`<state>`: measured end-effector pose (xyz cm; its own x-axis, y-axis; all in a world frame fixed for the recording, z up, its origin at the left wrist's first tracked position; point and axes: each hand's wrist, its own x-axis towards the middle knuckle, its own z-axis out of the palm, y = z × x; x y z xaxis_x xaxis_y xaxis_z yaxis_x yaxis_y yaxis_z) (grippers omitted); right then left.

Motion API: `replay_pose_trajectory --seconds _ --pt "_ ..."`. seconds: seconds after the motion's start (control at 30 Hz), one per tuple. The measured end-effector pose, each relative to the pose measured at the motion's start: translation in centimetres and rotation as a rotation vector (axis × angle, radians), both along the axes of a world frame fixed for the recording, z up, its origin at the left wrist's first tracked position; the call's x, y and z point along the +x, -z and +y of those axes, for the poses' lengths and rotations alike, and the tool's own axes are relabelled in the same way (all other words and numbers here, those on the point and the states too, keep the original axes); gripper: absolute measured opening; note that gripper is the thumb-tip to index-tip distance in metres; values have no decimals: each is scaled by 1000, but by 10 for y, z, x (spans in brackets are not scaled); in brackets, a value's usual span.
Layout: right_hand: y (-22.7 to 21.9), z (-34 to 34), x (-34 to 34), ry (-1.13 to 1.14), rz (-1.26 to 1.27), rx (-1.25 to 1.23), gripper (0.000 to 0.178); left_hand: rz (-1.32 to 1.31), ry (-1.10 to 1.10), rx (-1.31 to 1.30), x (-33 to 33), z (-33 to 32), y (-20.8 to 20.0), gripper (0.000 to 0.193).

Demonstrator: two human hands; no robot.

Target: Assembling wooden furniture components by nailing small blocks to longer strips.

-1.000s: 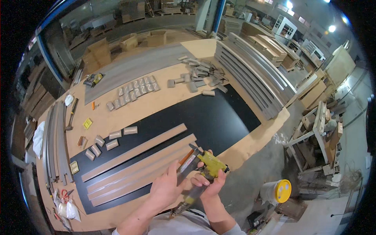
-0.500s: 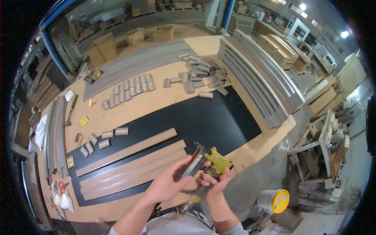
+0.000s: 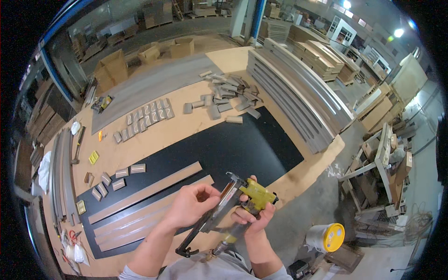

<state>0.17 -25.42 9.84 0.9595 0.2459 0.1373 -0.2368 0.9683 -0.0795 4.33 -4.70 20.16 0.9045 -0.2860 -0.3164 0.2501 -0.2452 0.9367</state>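
Note:
My right hand (image 3: 253,215) grips the handle of a yellow nail gun (image 3: 252,195), held in front of my chest above the near edge of the bench. My left hand (image 3: 192,204) is closed around the gun's long metal magazine (image 3: 219,212), which slants down toward me. An air hose fitting hangs from the bottom of the handle. Below the hands lie long grey strips (image 3: 144,191) on a black mat (image 3: 224,149).
Small grey wood blocks (image 3: 144,114) lie in rows and in a loose pile (image 3: 228,91) on the plywood bench (image 3: 154,140). Long grey mouldings (image 3: 298,98) are stacked along the right side. A white bucket with a yellow lid (image 3: 326,237) stands on the floor at right.
The view has shifted and drawn closer to the bench. My left hand has moved from beside the gun onto its magazine; my right hand keeps its grip on the handle.

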Motion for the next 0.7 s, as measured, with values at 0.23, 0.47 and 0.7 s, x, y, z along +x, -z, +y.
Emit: replay_pose_trajectory --seconds 0.23,0.47,0.7 --pt "-5 9 11 0 6 -24 91 -10 -54 -57 16 1 2 16" --pt "-3 10 16 98 58 -89 87 -321 -107 83 1 -2 26 35" --pt "2 13 11 62 52 -39 87 -129 -145 -42 3 -5 21 26"
